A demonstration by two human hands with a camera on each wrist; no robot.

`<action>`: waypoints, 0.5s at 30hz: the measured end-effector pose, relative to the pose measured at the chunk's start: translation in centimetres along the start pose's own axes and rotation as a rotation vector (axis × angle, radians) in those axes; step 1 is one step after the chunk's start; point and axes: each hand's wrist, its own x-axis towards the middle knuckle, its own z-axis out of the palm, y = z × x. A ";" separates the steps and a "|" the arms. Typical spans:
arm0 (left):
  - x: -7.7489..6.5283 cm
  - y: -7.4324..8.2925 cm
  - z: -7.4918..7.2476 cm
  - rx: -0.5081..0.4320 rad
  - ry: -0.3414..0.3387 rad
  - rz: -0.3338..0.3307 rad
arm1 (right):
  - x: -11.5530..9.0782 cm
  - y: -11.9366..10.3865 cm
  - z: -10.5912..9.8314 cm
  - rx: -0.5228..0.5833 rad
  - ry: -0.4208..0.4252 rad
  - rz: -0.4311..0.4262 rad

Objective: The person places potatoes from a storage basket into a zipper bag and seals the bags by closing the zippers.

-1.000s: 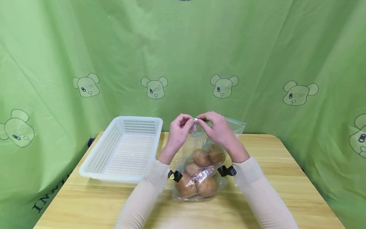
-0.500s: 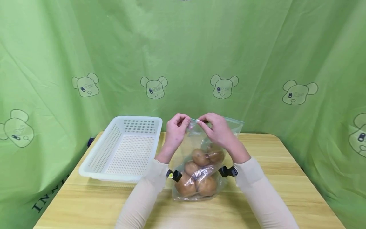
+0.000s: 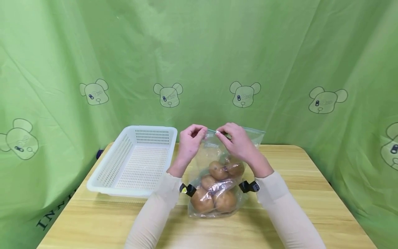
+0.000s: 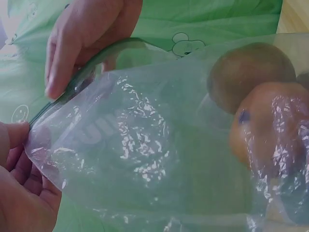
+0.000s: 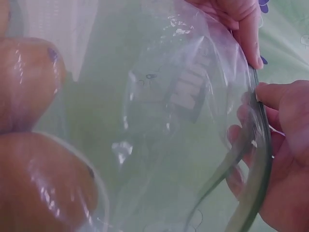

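A clear zip bag stands on the table with several round brown fruits inside; their exact kind is hard to tell through the plastic. Its top left corner is pinched between thumb and fingers of my left hand. Close beside it, my right hand pinches a small white slider on the green zip edge. To the right of that hand the bag's mouth gapes, the two green strips standing apart in the right wrist view. Left of the slider the strips lie together.
A white perforated plastic basket sits on the left of the wooden table, just beside the left forearm. Behind the table hangs a green curtain printed with bear heads.
The right hand has slid a little to the right along the zip with the slider. The left hand has shifted slightly left, so the gap between the hands has widened.
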 end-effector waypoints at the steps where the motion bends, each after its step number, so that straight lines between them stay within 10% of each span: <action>1: 0.0 0.0 -0.1 0.003 0.011 0.006 | -0.1 0.1 -0.1 -0.002 0.001 0.008; 15: 0.4 0.5 -1.5 0.004 0.042 -0.009 | -1.2 1.6 -1.1 -0.018 -0.018 0.091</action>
